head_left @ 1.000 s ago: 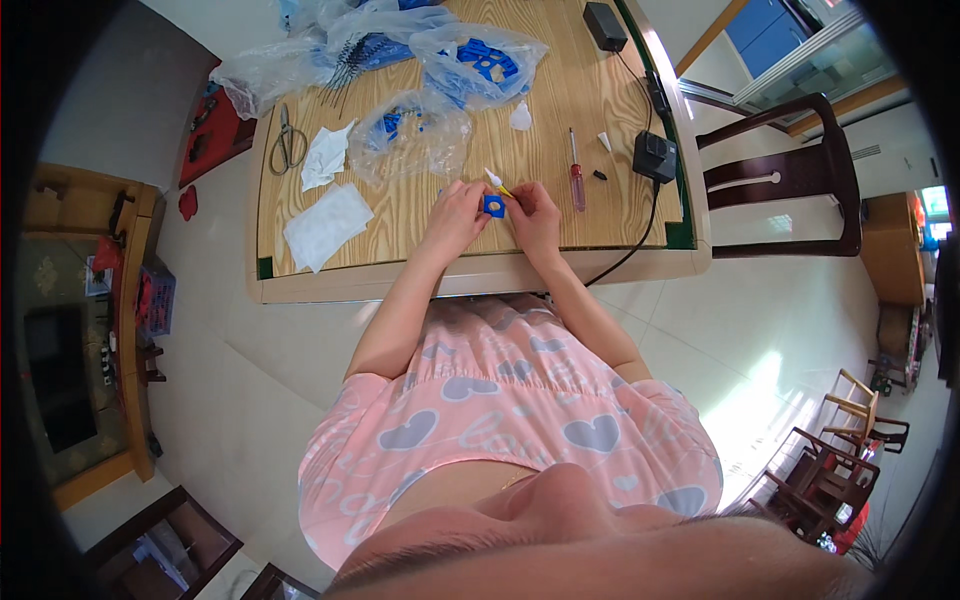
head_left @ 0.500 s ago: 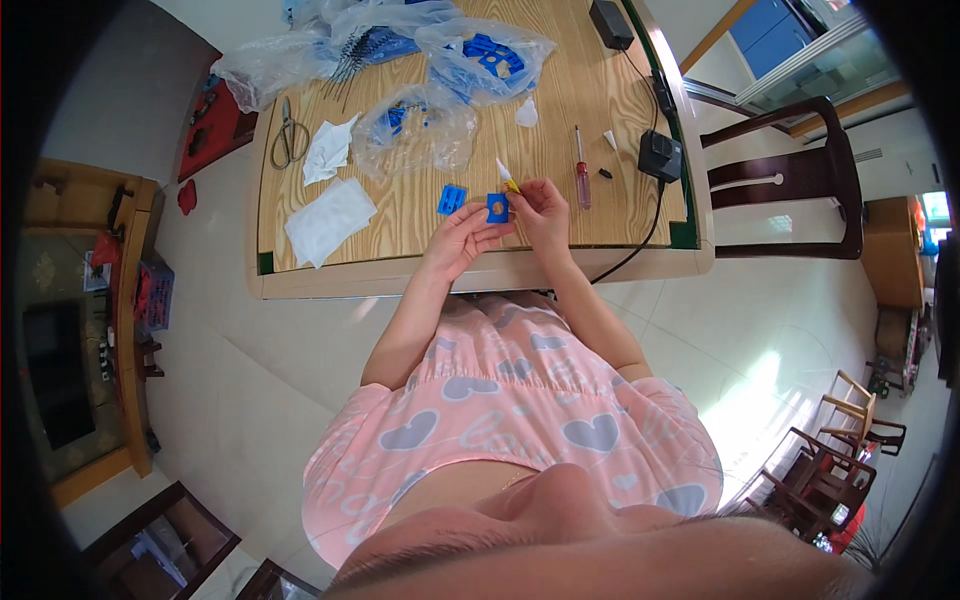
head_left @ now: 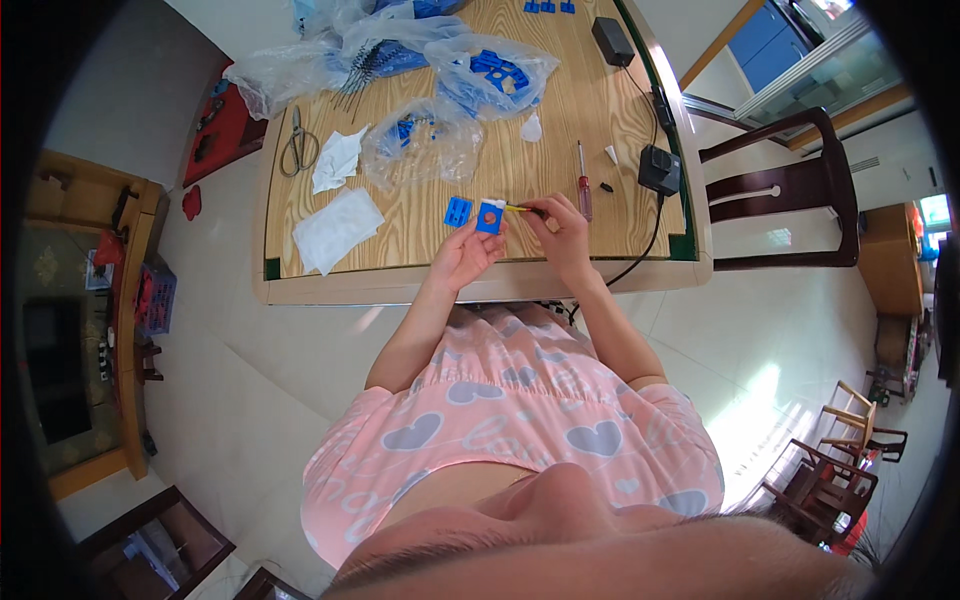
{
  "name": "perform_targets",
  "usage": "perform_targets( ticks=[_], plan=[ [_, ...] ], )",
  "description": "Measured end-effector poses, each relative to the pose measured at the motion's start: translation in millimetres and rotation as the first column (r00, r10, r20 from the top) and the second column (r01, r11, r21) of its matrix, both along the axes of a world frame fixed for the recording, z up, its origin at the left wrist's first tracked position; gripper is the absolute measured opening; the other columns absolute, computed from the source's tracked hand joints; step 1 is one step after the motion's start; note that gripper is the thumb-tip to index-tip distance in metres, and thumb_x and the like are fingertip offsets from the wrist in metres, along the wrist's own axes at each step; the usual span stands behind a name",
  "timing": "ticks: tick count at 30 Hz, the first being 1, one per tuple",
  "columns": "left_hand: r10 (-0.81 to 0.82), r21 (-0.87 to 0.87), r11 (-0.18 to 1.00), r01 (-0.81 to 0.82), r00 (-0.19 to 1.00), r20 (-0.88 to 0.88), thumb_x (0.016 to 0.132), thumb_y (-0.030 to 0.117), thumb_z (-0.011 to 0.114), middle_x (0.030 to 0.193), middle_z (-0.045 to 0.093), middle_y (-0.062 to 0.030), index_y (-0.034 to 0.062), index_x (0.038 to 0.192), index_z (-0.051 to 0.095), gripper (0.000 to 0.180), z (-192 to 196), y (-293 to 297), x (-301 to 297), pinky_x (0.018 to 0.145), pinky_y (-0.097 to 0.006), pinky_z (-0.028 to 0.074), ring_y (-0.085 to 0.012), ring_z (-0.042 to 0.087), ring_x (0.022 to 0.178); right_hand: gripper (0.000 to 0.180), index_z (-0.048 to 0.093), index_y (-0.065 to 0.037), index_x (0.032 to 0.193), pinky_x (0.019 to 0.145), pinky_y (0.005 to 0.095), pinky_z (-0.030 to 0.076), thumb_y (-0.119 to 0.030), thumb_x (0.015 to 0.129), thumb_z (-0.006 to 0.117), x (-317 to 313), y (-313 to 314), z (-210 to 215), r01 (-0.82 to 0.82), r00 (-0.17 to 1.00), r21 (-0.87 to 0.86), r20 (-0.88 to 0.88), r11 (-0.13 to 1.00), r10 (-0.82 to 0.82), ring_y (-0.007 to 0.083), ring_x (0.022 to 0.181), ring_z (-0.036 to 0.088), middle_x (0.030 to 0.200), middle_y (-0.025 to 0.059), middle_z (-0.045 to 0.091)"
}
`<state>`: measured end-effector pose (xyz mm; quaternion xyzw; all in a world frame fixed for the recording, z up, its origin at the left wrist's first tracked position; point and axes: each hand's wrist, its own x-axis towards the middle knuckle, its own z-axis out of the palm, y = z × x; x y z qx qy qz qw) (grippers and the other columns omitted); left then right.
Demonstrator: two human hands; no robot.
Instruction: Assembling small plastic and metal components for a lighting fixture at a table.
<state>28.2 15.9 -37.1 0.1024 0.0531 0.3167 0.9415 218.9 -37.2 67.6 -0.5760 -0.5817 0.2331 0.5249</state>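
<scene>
My left hand [head_left: 467,259] pinches a small blue square plate with a round hole [head_left: 489,220] just above the table's near edge. In my right hand [head_left: 563,235] is a slim glue tube [head_left: 516,208], yellow-bodied and dark at the held end. Its white nozzle lies sideways against the plate's top edge; whether any glue comes out is too small to see. A second blue part with slots [head_left: 458,211] rests on the wood just beyond my left fingers.
Clear bags hold small blue parts [head_left: 405,130] and bigger blue pieces [head_left: 500,72]. Scissors [head_left: 299,152], a crumpled tissue [head_left: 338,160] and white sheets [head_left: 338,231] lie left. Rightward are a red-handled screwdriver [head_left: 585,200], a white cone [head_left: 611,154] and a black cabled box [head_left: 659,170].
My right hand has moved right and swung the tube from upright-pointing to sideways, its nozzle now at the plate's top edge. The plate has shifted slightly left and tilted.
</scene>
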Motion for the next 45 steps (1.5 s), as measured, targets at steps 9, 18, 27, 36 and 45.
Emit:
perform_targets(
  ticks=[9, 18, 27, 36, 45],
  plan=[
    [0.01, -0.001, 1.0, -0.01, 1.0, -0.027, 0.099, 0.033, 0.046, 0.123, 0.059, -0.0136, 0.0053, 0.124, 0.052, 0.037, 1.7, -1.6, 0.3, 0.092, -0.041, 0.046, -0.0246, 0.059, 0.108, 0.012, 0.066, -0.001, 0.091, 0.069, 0.038, 0.047, -0.006, 0.08, 0.07, 5.1, 4.7, 2.2, -0.042, 0.975, 0.078, 0.22, 0.996, 0.024, 0.0296, 0.081, 0.059, 0.085, 0.0124, 0.058],
    [0.026, 0.022, 0.999, -0.024, 0.998, -0.05, 0.099, 0.031, 0.047, 0.122, 0.06, -0.0135, 0.0047, 0.125, 0.053, 0.037, 7.7, -3.4, 2.3, 0.09, -0.039, 0.046, -0.0222, 0.06, 0.105, 0.01, 0.065, -0.001, 0.086, 0.071, 0.0395, 0.046, -0.005, 0.078, 0.069, 6.0, 6.0, 8.7, -0.087, 0.949, 0.109, 0.313, 0.99, 0.048, 0.0307, 0.082, 0.057, 0.083, 0.0118, 0.057],
    [0.041, 0.027, 0.999, -0.04, 0.998, -0.04, 0.099, 0.03, 0.048, 0.122, 0.06, -0.0135, 0.0056, 0.124, 0.054, 0.035, 7.9, -4.2, 3.0, 0.088, -0.038, 0.046, -0.0208, 0.06, 0.103, 0.011, 0.065, -0.001, 0.087, 0.07, 0.0391, 0.046, -0.003, 0.077, 0.069, 5.6, 6.1, 10.9, -0.095, 0.947, 0.118, 0.318, 0.988, 0.053, 0.0303, 0.081, 0.057, 0.083, 0.0116, 0.057],
    [0.052, 0.044, 0.998, -0.051, 0.998, -0.034, 0.099, 0.029, 0.048, 0.122, 0.06, -0.0135, 0.0051, 0.124, 0.054, 0.035, 10.0, -5.8, 3.4, 0.085, -0.036, 0.046, -0.02, 0.06, 0.102, 0.012, 0.065, -0.001, 0.087, 0.07, 0.0395, 0.047, -0.003, 0.076, 0.069, 4.8, 6.2, 11.8, -0.109, 0.944, 0.132, 0.323, 0.985, 0.061, 0.0306, 0.081, 0.057, 0.083, 0.0117, 0.058],
    [0.069, 0.048, 0.997, -0.066, 0.996, -0.063, 0.099, 0.029, 0.048, 0.121, 0.061, -0.0129, 0.0051, 0.124, 0.054, 0.035, 12.0, -6.2, 4.1, 0.083, -0.036, 0.046, -0.0194, 0.06, 0.1, 0.011, 0.065, -0.001, 0.086, 0.072, 0.0392, 0.047, -0.004, 0.077, 0.069, 4.3, 7.2, 12.6, -0.107, 0.941, 0.126, 0.334, 0.986, 0.059, 0.0309, 0.082, 0.057, 0.083, 0.0114, 0.058]
  ],
)
